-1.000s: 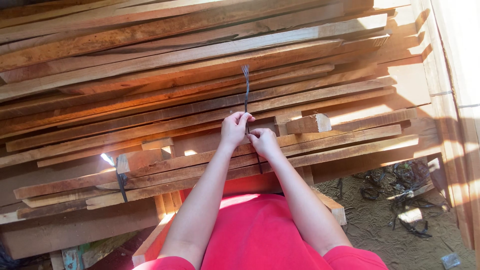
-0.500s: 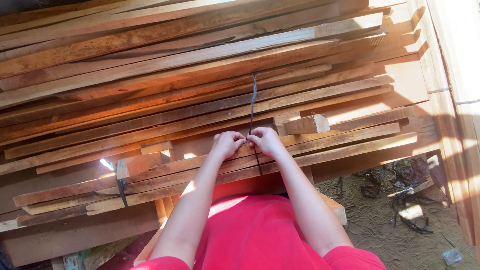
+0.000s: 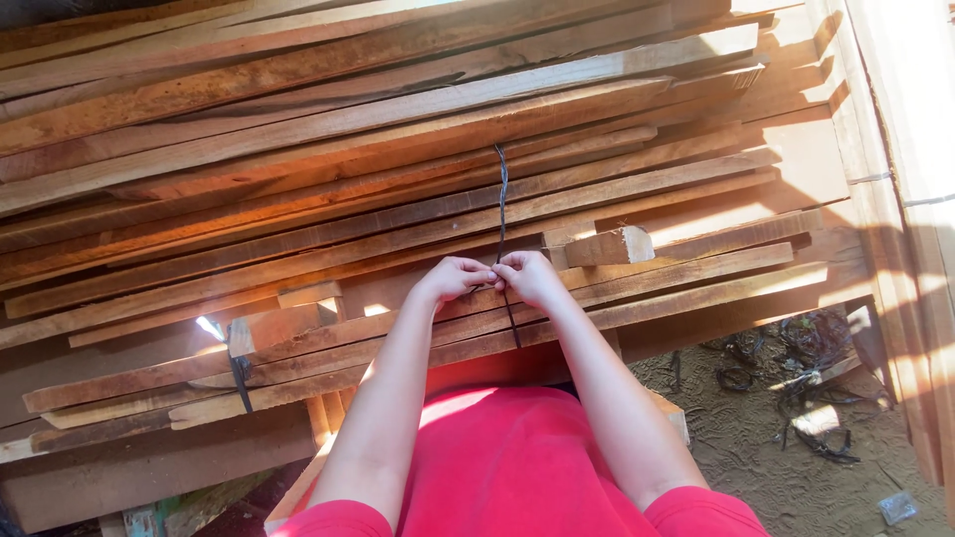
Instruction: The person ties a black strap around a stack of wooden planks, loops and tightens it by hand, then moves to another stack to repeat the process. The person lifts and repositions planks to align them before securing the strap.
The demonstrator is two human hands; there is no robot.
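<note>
A dark strap (image 3: 501, 199) runs up and over a bundle of long wooden planks (image 3: 398, 209) stacked in front of me. My left hand (image 3: 453, 278) and my right hand (image 3: 527, 275) meet at the strap, both pinching it just above the lower planks. A further length of the strap hangs down below my right hand. My forearms reach up from red sleeves and a red garment (image 3: 497, 467).
A second dark strap (image 3: 240, 378) wraps the planks at the lower left. A short wooden block (image 3: 602, 246) sticks out right of my hands. Sandy ground with dark strap scraps (image 3: 796, 398) lies at the lower right. A pale wooden wall (image 3: 910, 149) stands on the right.
My hands have spread slightly apart along the strap and then come back together on it; the view has shifted a little.
</note>
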